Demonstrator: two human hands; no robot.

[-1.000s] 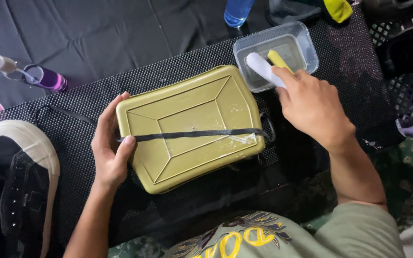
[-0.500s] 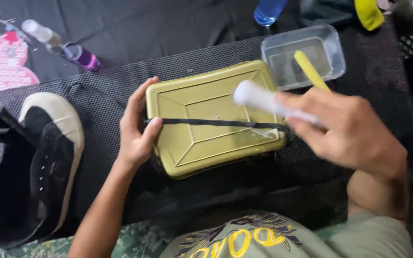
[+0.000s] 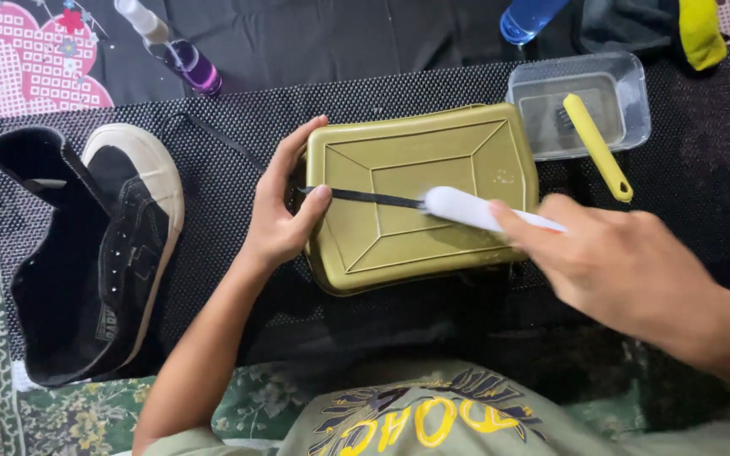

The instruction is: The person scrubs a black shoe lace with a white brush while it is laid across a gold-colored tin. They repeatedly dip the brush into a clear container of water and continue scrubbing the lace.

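An olive-gold rectangular box (image 3: 416, 194) lies lid-up on a black mesh mat, with a black shoelace (image 3: 365, 198) stretched across its top. My left hand (image 3: 285, 207) grips the box's left end, its thumb pinning the lace. My right hand (image 3: 627, 266) holds a white brush (image 3: 466, 209), its head resting on the lace near the middle of the lid.
A black high-top shoe with a white toe (image 3: 99, 245) lies at the left. A clear tub of water (image 3: 580, 105) holds a yellow-handled brush (image 3: 597, 145). A small purple spray bottle (image 3: 175, 46) and a blue bottle (image 3: 525, 17) stand behind.
My right hand has carried the white brush from the clear tub down onto the lace on the box lid. The view has shifted, showing more of the shoe.
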